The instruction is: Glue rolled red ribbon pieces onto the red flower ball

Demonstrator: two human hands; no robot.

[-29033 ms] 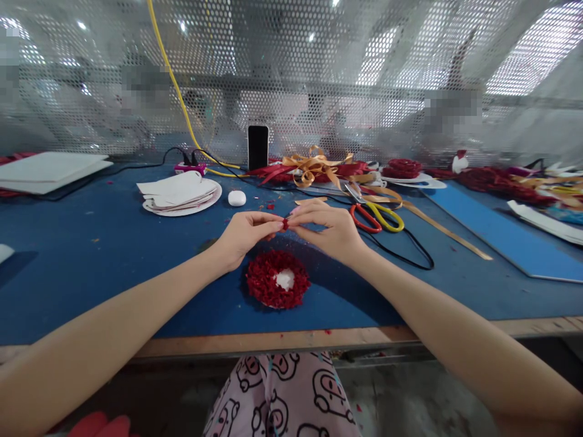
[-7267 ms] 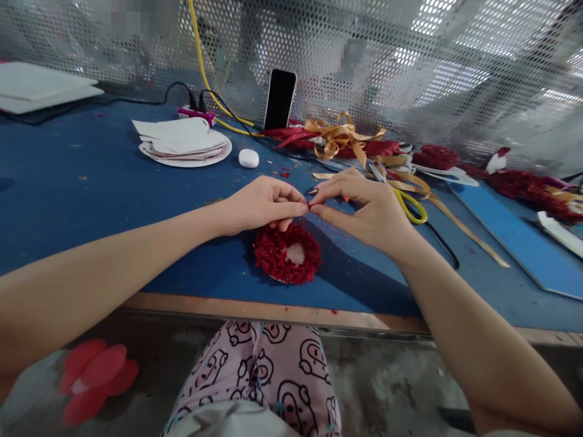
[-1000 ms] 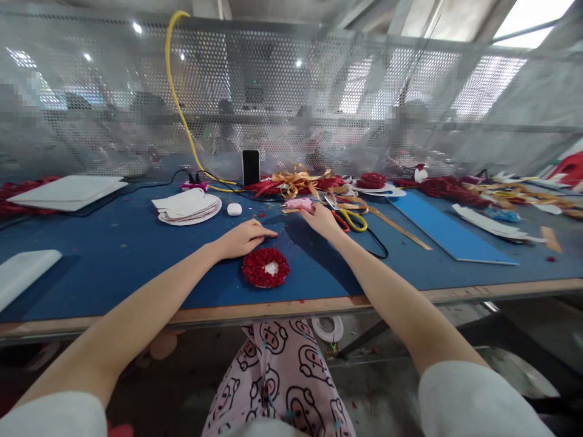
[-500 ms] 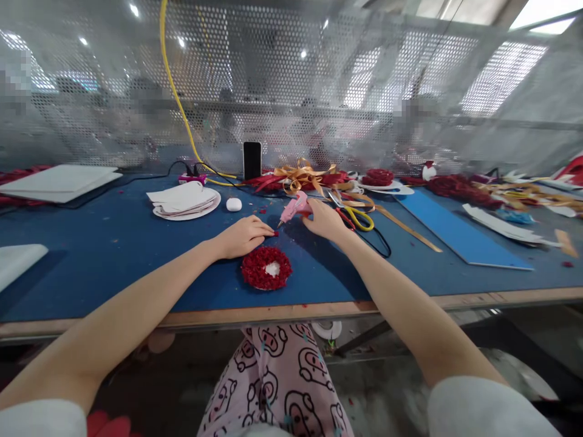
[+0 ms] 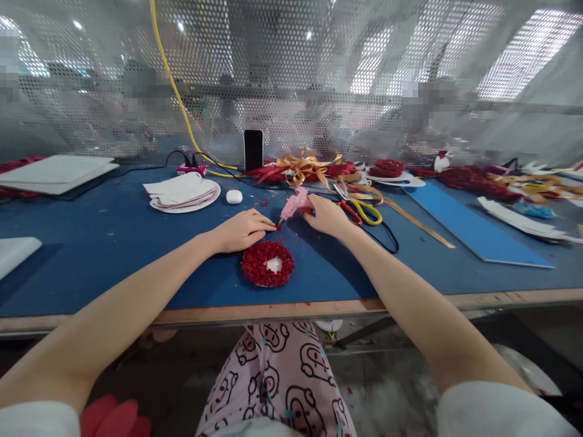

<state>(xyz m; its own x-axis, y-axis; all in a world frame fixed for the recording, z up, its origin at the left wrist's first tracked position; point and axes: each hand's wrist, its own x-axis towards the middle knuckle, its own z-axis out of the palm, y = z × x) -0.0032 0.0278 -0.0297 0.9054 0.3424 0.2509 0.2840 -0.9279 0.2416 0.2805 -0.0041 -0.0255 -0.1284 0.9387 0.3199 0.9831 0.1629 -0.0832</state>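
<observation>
My right hand (image 5: 325, 215) is closed around a pink glue gun (image 5: 294, 204), whose nozzle points down and to the left. The nozzle tip is at a small dark red piece (image 5: 278, 227) by my left fingertips; whether it touches, I cannot tell. My left hand (image 5: 243, 230) lies low over the blue table (image 5: 136, 267), fingers together and holding that red piece at its edge. Just in front of my left hand rests a round, ruffled red rosette (image 5: 259, 264) with a white centre.
Behind my hands lie scissors (image 5: 370, 212) with yellow handles, gold ribbon (image 5: 310, 165), and a white earbud case (image 5: 234, 196). A phone (image 5: 254, 150) stands upright. White paper shapes (image 5: 182, 191) are stacked at left, a blue board (image 5: 478, 227) at right. A cord trails by the scissors.
The glue gun's nozzle has come down to the red piece at my left fingertips. My view has shifted slightly; the rosette stays on the table.
</observation>
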